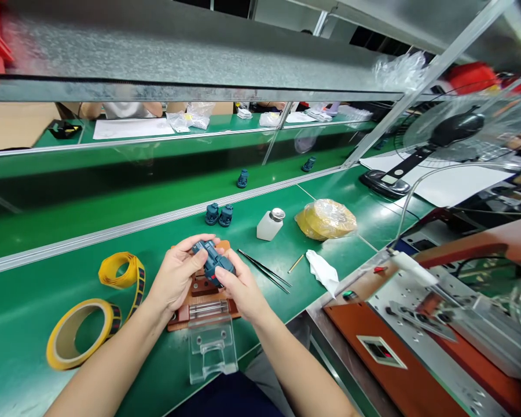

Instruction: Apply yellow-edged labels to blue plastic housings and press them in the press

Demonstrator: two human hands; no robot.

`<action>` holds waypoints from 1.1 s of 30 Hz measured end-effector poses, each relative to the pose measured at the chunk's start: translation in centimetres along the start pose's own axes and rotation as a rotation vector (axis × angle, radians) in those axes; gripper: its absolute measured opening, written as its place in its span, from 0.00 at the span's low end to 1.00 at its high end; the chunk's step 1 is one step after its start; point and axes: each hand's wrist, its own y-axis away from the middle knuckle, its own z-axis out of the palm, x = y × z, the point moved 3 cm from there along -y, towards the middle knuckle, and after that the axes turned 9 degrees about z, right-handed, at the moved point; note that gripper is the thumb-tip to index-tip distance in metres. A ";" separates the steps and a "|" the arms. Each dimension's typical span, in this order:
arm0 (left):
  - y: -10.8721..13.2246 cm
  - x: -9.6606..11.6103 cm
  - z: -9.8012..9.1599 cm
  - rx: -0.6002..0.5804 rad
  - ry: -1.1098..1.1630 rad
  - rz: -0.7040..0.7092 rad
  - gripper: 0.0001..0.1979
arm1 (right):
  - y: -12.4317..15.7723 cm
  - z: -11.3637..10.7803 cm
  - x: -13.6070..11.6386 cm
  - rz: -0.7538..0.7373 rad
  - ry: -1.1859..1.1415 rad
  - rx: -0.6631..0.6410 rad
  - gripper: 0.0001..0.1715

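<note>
A small blue-grey plastic part (212,260) is held between both my hands over a brown fixture (202,310) with a clear acrylic stand (212,350) at the near edge of the green bench. My left hand (176,278) pinches the part's left end with thumb and fingers. My right hand (241,289) grips its right side from below. Two more blue-grey parts (219,214) stand side by side just beyond, near the metal rail.
Black tweezers (264,270), a thin stick (296,263), a white cloth (323,272), a white dispenser bottle (270,224) and a yellow bag (325,219) lie to the right. Yellow tape rolls (76,333) sit left. A machine (421,324) and fan (455,130) stand right. Other parts (242,178) rest on the belt.
</note>
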 end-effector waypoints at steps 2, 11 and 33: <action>0.0 -0.1 -0.2 -0.010 0.011 0.005 0.18 | -0.3 0.5 0.3 0.040 -0.141 0.019 0.27; -0.2 -0.5 -0.5 -0.024 -0.036 0.028 0.17 | 0.0 1.7 0.2 0.197 -0.391 0.035 0.28; 1.3 0.6 0.2 0.322 -0.752 0.275 0.10 | 1.0 2.2 0.9 -0.028 0.427 0.006 0.16</action>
